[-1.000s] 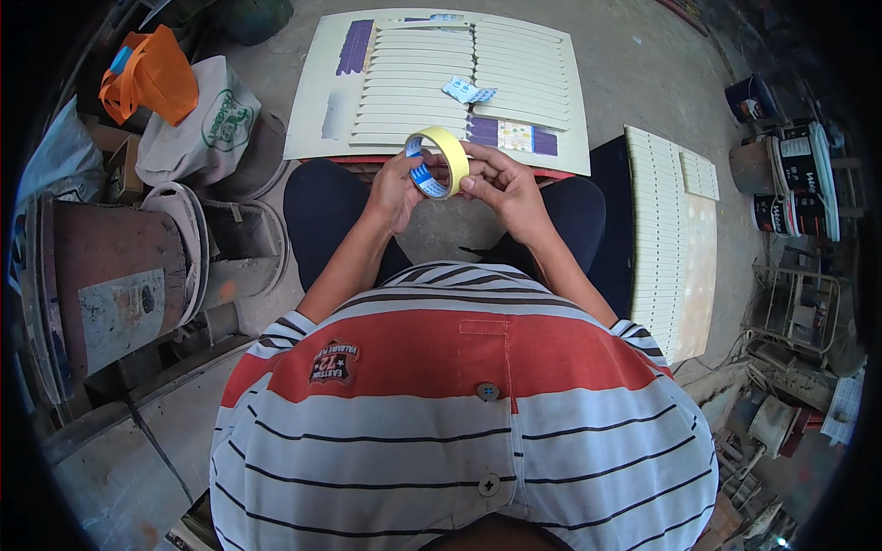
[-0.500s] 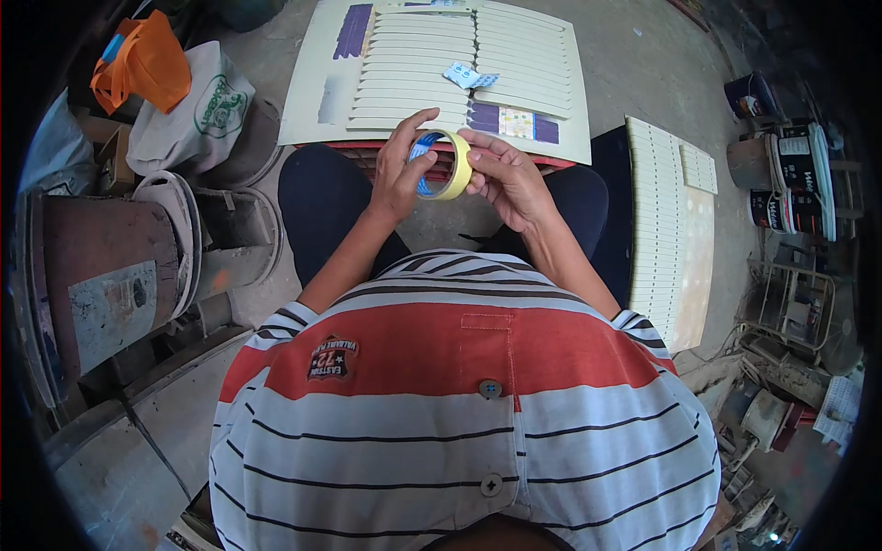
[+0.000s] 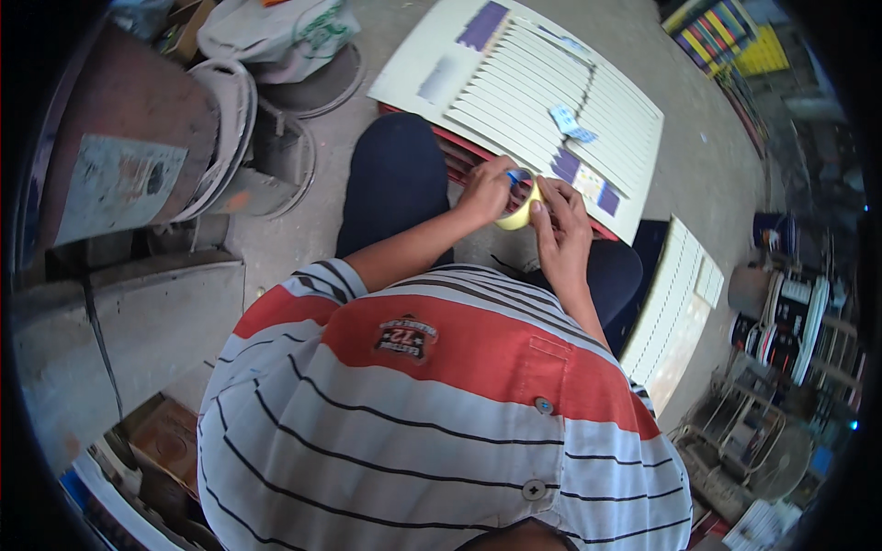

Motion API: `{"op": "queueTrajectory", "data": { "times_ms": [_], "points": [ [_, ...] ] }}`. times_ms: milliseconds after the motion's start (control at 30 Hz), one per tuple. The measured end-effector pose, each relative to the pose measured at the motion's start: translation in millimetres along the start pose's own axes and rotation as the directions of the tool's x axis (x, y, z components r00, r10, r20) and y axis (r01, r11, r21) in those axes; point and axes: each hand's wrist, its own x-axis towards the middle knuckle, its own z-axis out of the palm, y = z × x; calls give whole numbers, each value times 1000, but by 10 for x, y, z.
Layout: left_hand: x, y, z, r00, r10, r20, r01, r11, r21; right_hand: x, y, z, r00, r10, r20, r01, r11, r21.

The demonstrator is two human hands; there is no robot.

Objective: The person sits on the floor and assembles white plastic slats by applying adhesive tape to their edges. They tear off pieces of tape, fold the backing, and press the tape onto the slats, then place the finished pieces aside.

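Note:
Between my knees I hold a roll of yellow tape [image 3: 516,220] with a blue inner core, just in front of a low stand. My left hand [image 3: 485,191] grips its left side, fingers curled at the rim and core. My right hand [image 3: 565,225] pinches the right side between thumb and fingers. Beyond the roll lies a cream board [image 3: 425,46] carrying rows of narrow pale strips [image 3: 528,87] and several purple patches. A small crumpled blue-and-white packet [image 3: 571,123] rests on the strips.
On the left stand large dirty buckets [image 3: 138,119] and a white bag [image 3: 276,37]. A second board with strips [image 3: 675,303] leans beside my right knee. Paint buckets [image 3: 795,317] and a metal frame [image 3: 744,413] are at the far right.
My view has turned, so the board appears farther right and tilted. The tape roll has been tipped and my left hand has closed in at its upper left rim.

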Motion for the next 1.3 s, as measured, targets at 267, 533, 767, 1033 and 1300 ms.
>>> {"op": "queueTrajectory", "data": {
  "times_ms": [267,533,767,1033,1300],
  "points": [
    [192,-396,-48,996,70,-50,-63,989,133,75,-20,116,999,-27,18,29,993,-116],
    [110,-312,-48,993,114,-22,-108,974,199,86,48,47,1000,27,-4,-27,994,-102],
    [122,-561,-118,925,350,150,-379,813,441,31,196,14,998,35,51,-27,987,-158],
    [80,-320,-125,968,-38,247,-34,960,279,-99,416,76,996,-23,85,37,985,-170],
    [86,-345,-41,951,-224,212,170,954,249,-250,517,28,1000,-4,7,4,995,-98]
  ]
}}
